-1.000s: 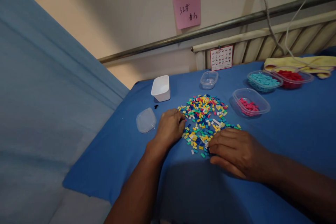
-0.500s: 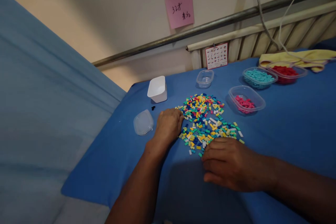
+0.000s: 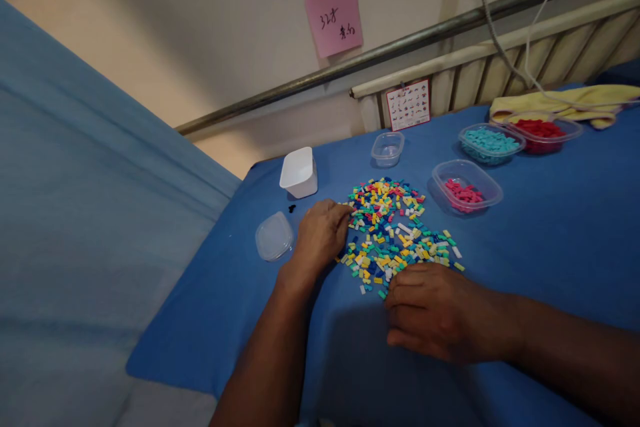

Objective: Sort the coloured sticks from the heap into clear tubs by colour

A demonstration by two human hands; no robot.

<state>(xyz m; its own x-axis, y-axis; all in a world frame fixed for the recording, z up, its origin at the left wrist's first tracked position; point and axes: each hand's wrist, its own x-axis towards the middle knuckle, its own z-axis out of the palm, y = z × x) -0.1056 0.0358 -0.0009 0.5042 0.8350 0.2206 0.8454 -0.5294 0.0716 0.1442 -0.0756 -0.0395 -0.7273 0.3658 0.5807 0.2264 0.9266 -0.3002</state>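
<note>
A loose pile of small building bricks [image 3: 385, 203] in yellow, green, blue, white and pink lies spread on the blue-covered table. My left hand [image 3: 321, 230] is at the pile's left edge, index finger reaching onto the bricks and the other fingers curled beneath. Whatever its fingertips pinch is hidden. At the pile's near right edge rests my right hand [image 3: 433, 310], its fingers curled together and closed; the hand itself blocks the view of what is in them. Pink bricks [image 3: 464, 195] sit in a clear tub [image 3: 493, 195] to the right of the pile.
Behind stand a tub of turquoise bricks [image 3: 490, 141], a tub of red bricks [image 3: 539, 128] and a small clear tub [image 3: 387, 149]. A white container [image 3: 300, 173], a clear lid [image 3: 274, 237] and black bits [image 3: 292, 208] lie left. A yellow cloth [image 3: 555, 105] is back right.
My left hand has shifted slightly up, its index finger now stretched out further over the pile's edge. My right hand has stayed nearly still. The view has tilted a little.
</note>
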